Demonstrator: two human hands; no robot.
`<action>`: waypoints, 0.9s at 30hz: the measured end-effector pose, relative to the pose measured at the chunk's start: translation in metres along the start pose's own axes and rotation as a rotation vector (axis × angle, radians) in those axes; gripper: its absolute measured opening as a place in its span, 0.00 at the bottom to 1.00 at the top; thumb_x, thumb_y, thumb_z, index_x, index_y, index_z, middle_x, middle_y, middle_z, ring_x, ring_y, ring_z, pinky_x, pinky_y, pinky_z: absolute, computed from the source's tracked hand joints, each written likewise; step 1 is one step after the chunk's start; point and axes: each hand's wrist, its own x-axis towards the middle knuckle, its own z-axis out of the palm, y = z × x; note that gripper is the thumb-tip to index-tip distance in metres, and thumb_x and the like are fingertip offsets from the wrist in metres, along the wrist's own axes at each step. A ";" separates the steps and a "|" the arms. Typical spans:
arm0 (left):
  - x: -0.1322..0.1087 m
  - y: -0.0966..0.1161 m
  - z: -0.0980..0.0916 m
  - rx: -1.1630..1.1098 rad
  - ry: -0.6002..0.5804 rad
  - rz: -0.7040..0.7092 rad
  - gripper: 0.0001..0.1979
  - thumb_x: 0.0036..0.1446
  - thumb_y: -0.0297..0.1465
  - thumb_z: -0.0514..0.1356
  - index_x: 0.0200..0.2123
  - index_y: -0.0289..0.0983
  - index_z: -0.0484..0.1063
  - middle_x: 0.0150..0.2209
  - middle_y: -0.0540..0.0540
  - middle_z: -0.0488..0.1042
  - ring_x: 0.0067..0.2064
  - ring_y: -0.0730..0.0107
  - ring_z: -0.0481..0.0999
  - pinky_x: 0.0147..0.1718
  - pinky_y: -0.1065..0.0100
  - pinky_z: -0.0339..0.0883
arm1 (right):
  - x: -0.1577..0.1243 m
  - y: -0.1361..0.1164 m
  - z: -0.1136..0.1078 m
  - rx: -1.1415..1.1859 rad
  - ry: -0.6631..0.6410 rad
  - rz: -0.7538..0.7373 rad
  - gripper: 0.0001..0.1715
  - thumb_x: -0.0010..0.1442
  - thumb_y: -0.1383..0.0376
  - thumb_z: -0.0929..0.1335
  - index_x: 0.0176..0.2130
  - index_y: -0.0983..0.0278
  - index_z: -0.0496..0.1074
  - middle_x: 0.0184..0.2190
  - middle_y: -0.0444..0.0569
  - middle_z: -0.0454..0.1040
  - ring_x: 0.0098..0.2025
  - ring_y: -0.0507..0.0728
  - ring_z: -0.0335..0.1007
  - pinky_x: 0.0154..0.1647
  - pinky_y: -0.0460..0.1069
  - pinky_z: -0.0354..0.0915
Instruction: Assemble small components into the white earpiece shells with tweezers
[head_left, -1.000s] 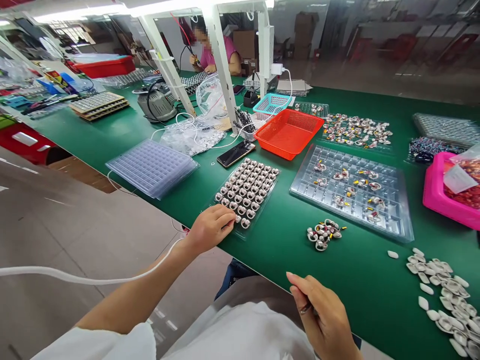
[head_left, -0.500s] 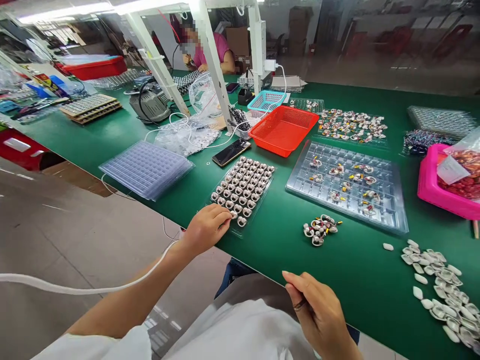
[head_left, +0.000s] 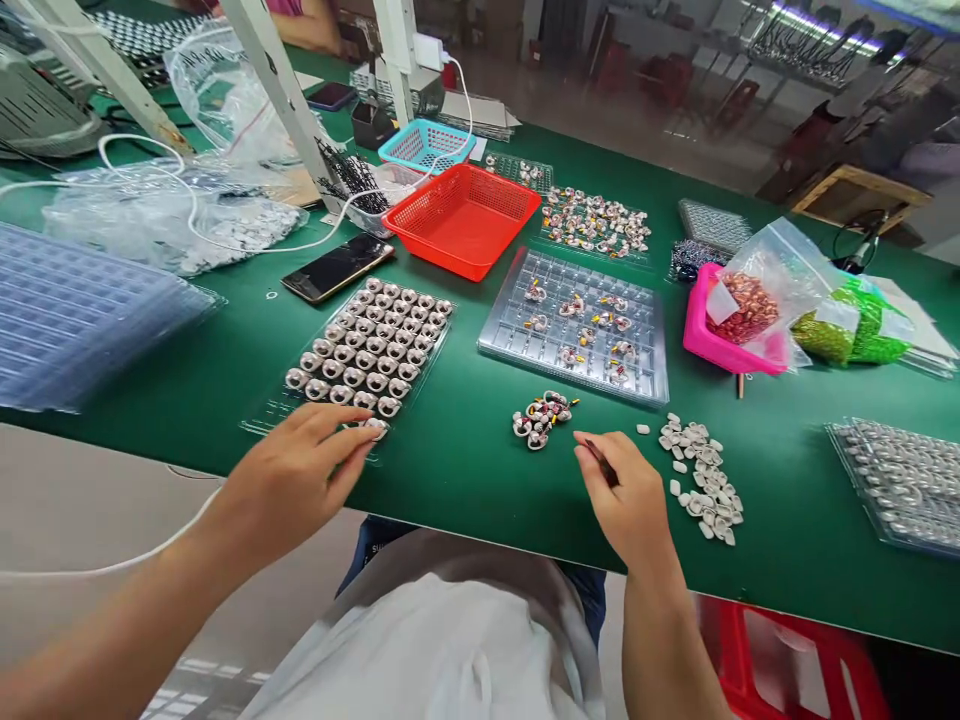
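Note:
My left hand point(head_left: 300, 470) is at the front edge of a clear tray point(head_left: 259, 420) filled with rows of small white ring-shaped parts point(head_left: 365, 360). Its thumb and forefinger close around a white ring-shaped part point(head_left: 378, 429) at the tray's near corner; the fingers partly cover it. My right hand point(head_left: 624, 490) hovers over the bench edge, thumb and fingertips together. A thin dark shape shows between those fingers, too unclear to name. Just left of it lies a heap of similar parts with yellow and red bits point(head_left: 541, 418). Loose white caps point(head_left: 705, 475) are scattered to its right.
Behind the heap stands a silvery compartment tray point(head_left: 495, 340) with several parts. Farther back are a red basket point(head_left: 469, 235), a blue basket point(head_left: 427, 145) and a phone point(head_left: 337, 268). A pink basket point(head_left: 694, 330) holds bagged pieces. Stacked clear trays point(head_left: 82, 310) lie left.
The camera view has swung right, so the bench things appear farther left. My right hand has risen over the bench edge, closer to the heap and caps. My left hand stays at the tray's near corner.

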 end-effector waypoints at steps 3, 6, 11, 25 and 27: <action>0.017 0.038 0.021 -0.202 0.002 0.055 0.12 0.66 0.27 0.58 0.50 0.39 0.75 0.50 0.40 0.78 0.50 0.55 0.79 0.50 0.55 0.76 | 0.013 0.000 0.013 -0.158 -0.154 -0.001 0.12 0.68 0.63 0.67 0.50 0.61 0.75 0.40 0.50 0.77 0.31 0.54 0.73 0.34 0.49 0.69; 0.040 0.075 0.045 -0.301 -0.076 0.062 0.19 0.65 0.25 0.58 0.58 0.38 0.71 0.58 0.36 0.75 0.57 0.51 0.75 0.55 0.50 0.75 | 0.018 -0.007 0.032 -0.350 -0.228 -0.021 0.15 0.66 0.62 0.69 0.52 0.63 0.74 0.45 0.54 0.77 0.35 0.57 0.76 0.31 0.49 0.68; 0.063 0.107 0.069 -0.396 -0.159 0.110 0.22 0.62 0.19 0.57 0.59 0.33 0.70 0.58 0.33 0.75 0.56 0.50 0.75 0.54 0.48 0.75 | 0.009 -0.011 0.033 -0.413 -0.320 -0.013 0.08 0.66 0.66 0.67 0.45 0.64 0.74 0.43 0.52 0.75 0.34 0.56 0.76 0.28 0.47 0.66; 0.056 0.121 0.071 -0.640 -0.119 0.111 0.17 0.63 0.28 0.64 0.55 0.36 0.73 0.51 0.36 0.78 0.52 0.52 0.75 0.52 0.50 0.74 | -0.039 -0.004 0.021 0.114 -0.030 0.220 0.20 0.64 0.65 0.67 0.55 0.63 0.72 0.40 0.50 0.83 0.34 0.55 0.81 0.34 0.48 0.77; 0.056 0.122 0.067 -0.740 -0.114 0.122 0.17 0.63 0.29 0.64 0.55 0.37 0.73 0.50 0.37 0.79 0.52 0.55 0.75 0.52 0.52 0.74 | -0.041 -0.009 0.022 0.162 -0.018 0.243 0.20 0.63 0.64 0.68 0.54 0.62 0.71 0.39 0.50 0.84 0.34 0.55 0.82 0.33 0.47 0.77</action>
